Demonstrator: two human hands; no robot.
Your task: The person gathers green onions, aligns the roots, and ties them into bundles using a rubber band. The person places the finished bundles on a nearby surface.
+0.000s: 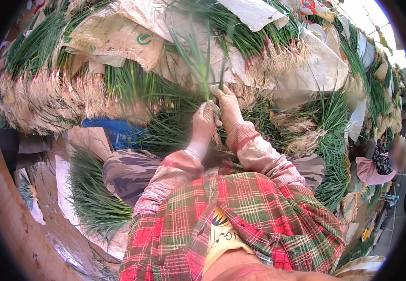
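Just ahead of my body both hands meet around a small bunch of scallions (203,72), whose green leaves fan upward and away. My left hand (203,116) is closed around the bunch low on its stems, and pale roots (217,137) hang beneath the fist. Beside it on the right, my right hand (228,103) has its fingers bent in, and a dark green leaf (222,75) rises from between them. Whitish, dirt-stained covering shows on some fingers. The stem ends are hidden behind the hands.
Long scallion heaps with roots outward (48,91) spread ahead, partly covered by woven sacks (118,42). Loose scallions (174,123) lie before my knees, others (97,193) at my left. A blue sack (125,133) lies near my left knee. Another person (375,165) is at far right.
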